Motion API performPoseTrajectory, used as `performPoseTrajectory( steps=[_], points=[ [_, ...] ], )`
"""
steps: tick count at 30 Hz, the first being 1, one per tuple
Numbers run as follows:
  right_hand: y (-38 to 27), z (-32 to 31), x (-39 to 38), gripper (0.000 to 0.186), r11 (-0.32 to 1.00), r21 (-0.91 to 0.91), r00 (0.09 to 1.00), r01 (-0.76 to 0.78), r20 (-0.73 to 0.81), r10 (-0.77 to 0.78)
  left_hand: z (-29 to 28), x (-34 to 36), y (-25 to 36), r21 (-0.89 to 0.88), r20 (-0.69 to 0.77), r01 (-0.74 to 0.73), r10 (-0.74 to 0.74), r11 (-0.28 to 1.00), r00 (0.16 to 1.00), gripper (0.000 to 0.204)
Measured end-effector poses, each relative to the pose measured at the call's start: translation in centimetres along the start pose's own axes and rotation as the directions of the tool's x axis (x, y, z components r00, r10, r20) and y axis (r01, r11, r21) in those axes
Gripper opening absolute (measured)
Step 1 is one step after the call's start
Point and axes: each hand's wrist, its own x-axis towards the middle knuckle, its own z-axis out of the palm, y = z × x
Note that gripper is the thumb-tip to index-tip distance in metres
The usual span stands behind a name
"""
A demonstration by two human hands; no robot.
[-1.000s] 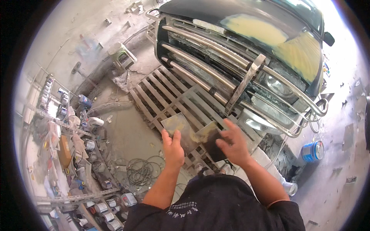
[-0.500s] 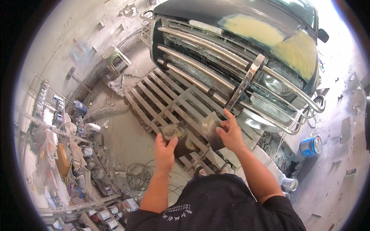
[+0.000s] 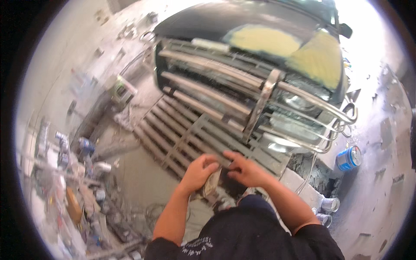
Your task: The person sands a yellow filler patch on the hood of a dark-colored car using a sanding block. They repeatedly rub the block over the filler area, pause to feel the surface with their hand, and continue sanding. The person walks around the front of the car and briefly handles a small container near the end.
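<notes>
My left hand [image 3: 199, 173] is closed round a putty-streaked plate [image 3: 211, 185], which is tilted almost edge-on below its fingers. My right hand [image 3: 245, 169] is just to the right, partly curled over a dark plate [image 3: 233, 184], with the index finger raised; its exact grip is blurred. Both hands are above a slatted metal platform [image 3: 160, 142]. Beyond them stands a dark vehicle [image 3: 186, 24] with a tubular steel front guard [image 3: 203, 86] and yellowish filler patches [image 3: 262, 39] on its bonnet.
Cluttered shelving [image 3: 86, 203] lines the left side. A stool-like object [image 3: 122, 91] stands beside the platform. A blue bucket [image 3: 346, 158] and metal cans [image 3: 329, 203] are at the right, near broken ground [image 3: 303, 171]. A coiled hose [image 3: 158, 210] lies at lower left.
Both hands have moved lower and closer together. The plates are more tilted and bunched under the fingers. The vehicle front appears shifted left and down, and the picture is blurred.
</notes>
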Motion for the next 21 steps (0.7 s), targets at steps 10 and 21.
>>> performPoseTrajectory(
  steps=[10, 21],
  points=[
    [4.3, -7.2, 0.5, 0.064, 0.97, 0.23, 0.988, -0.079, -0.111, 0.107, 4.1, 4.6, 1.4, -0.106, 0.016, 0.217, -0.217, 0.97, 0.976, 0.016],
    [6.0, -12.0, 3.3, 0.067, 0.998, 0.058, 0.999, -0.04, -0.019, 0.041, 2.6, 7.6, 1.2, -0.101, -0.084, 0.267, -0.276, 0.958, 0.958, 0.013]
  ],
)
